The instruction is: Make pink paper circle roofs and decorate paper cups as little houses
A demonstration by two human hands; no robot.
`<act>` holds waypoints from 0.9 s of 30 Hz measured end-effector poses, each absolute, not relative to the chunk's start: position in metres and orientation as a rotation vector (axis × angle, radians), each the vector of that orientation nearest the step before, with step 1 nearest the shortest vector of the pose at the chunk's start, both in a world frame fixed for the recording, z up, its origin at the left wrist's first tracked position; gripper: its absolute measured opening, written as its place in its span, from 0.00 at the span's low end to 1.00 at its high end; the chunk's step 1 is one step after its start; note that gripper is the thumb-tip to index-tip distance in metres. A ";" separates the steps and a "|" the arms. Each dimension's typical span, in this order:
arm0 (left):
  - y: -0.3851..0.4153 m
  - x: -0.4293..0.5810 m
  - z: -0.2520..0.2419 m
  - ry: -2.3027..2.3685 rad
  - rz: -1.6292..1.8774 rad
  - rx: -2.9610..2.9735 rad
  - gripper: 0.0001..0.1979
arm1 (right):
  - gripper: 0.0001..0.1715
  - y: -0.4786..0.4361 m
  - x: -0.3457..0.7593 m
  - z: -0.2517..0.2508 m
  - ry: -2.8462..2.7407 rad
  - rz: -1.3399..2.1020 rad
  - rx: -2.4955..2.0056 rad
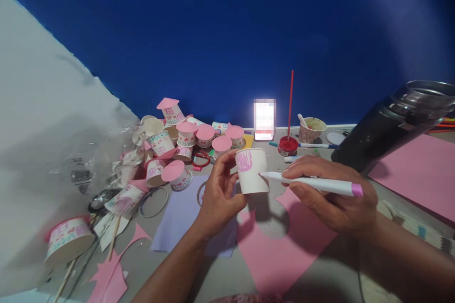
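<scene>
A white paper cup (253, 177) is held up in front of me, its wider rim on top. My left hand (222, 189) grips it from the left, fingers behind and thumb near the base. A pink-purple scribbled patch marks the cup's upper left side. My right hand (330, 194) is closed around a white felt-tip marker (320, 185) with a pink end. The marker's tip meets the cup's right side, or is very close to it. Below them lies pink paper (280, 255) with a round cut-out, beside lilac paper (177, 227).
Several decorated cups with pink paper tops (177, 175) are heaped at the left. A dark flask (387, 123) leans in at the right, near more pink paper (423, 175). A lit phone (265, 120), a red pot (287, 146) and a patterned cup (310, 131) stand by the blue wall.
</scene>
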State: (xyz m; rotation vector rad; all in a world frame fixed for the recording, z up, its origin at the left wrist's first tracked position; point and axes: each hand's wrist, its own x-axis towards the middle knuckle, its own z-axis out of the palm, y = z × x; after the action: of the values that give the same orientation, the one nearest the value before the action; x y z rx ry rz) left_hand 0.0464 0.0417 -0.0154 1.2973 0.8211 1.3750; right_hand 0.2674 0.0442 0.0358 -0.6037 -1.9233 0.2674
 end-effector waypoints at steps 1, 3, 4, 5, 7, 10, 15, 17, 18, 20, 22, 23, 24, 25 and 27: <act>0.042 0.046 -0.016 0.819 1.374 1.297 0.36 | 0.11 0.044 0.267 0.036 -1.924 0.266 -0.606; 0.042 0.046 -0.017 0.818 1.367 1.295 0.37 | 0.11 0.045 0.268 0.036 -1.927 0.255 -0.602; 0.041 0.045 -0.018 0.819 1.363 1.291 0.38 | 0.11 0.045 0.268 0.036 -1.929 0.249 -0.595; 0.041 0.045 -0.019 0.822 1.359 1.285 0.38 | 0.10 0.045 0.268 0.036 -1.932 0.242 -0.586; 0.041 0.045 -0.020 0.824 1.356 1.269 0.39 | 0.10 0.045 0.268 0.036 -1.941 0.238 -0.568; 0.041 0.045 -0.021 0.820 1.357 1.243 0.39 | 0.09 0.045 0.269 0.036 -1.957 0.248 -0.539; 0.043 0.045 -0.022 0.812 1.372 1.231 0.38 | 0.10 0.044 0.269 0.036 -1.978 0.277 -0.504; 0.044 0.046 -0.022 0.808 1.371 1.225 0.38 | 0.10 0.044 0.268 0.037 -1.979 0.275 -0.494; 0.044 0.046 -0.022 0.806 1.371 1.224 0.38 | 0.10 0.044 0.268 0.037 -1.978 0.273 -0.490; 0.044 0.046 -0.022 0.805 1.367 1.225 0.38 | 0.10 0.044 0.268 0.038 -1.981 0.281 -0.494; 0.044 0.045 -0.023 0.803 1.362 1.227 0.38 | 0.09 0.044 0.269 0.038 -1.977 0.290 -0.507; 0.044 0.045 -0.023 0.802 1.359 1.222 0.38 | 0.08 0.044 0.269 0.038 -1.967 0.289 -0.515; 0.044 0.045 -0.023 0.801 1.354 1.214 0.38 | 0.08 0.044 0.270 0.037 -1.948 0.288 -0.523; 0.044 0.045 -0.023 0.799 1.350 1.204 0.38 | 0.09 0.044 0.270 0.037 -1.926 0.287 -0.532; 0.044 0.046 -0.023 0.797 1.339 1.186 0.37 | 0.11 0.044 0.270 0.036 -1.893 0.293 -0.557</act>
State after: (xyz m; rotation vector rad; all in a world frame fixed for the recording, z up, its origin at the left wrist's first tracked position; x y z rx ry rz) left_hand 0.0460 0.0435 -0.0229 1.1856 0.7974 1.3394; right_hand 0.2705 0.0441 0.0361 -0.5565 -1.8929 0.2930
